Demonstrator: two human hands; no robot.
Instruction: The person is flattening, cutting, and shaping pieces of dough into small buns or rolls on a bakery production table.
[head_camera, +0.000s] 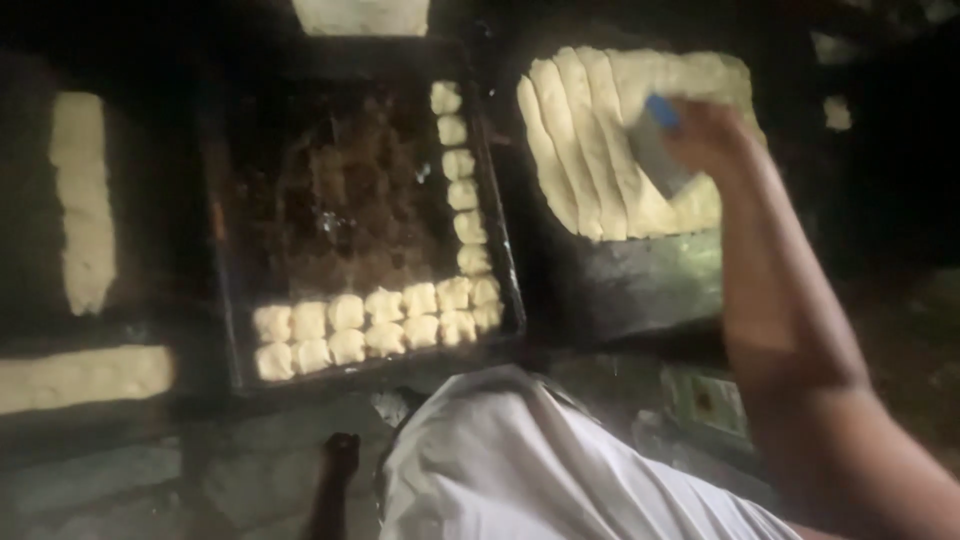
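One hand is really in view, the right hand (712, 135), and its fingers (690, 125) are wrapped around a flat scraper (662, 150), blue at the top edge and pale grey on the blade. It's blurry but the grasp looks firm. The blade sits over the right part of a dough slab (600, 140), pale and soft-looking, already scored into long strips that run side by side and slant a bit. That slab lies on a dark tray or board (640, 285), with a bare dark band along its near edge.

Just left of it, almost edge to edge, is a black baking tray (505, 270) with raised rims. Small dough pieces (370, 330), roundish and puffy, are packed in two rows along the near rim, and another single column (458, 170) runs up the right rim. The tray's middle is bare, greasy and shiny brown, so lots of free space there.

Further left, well apart, sit a long upright strip of dough (82, 200) and another flat strip (80, 378) nearer the front. The left hand isn't visible to me. White cloth (530, 470) fills the bottom centre. Everything around is very dark, hard to read the surface itself.
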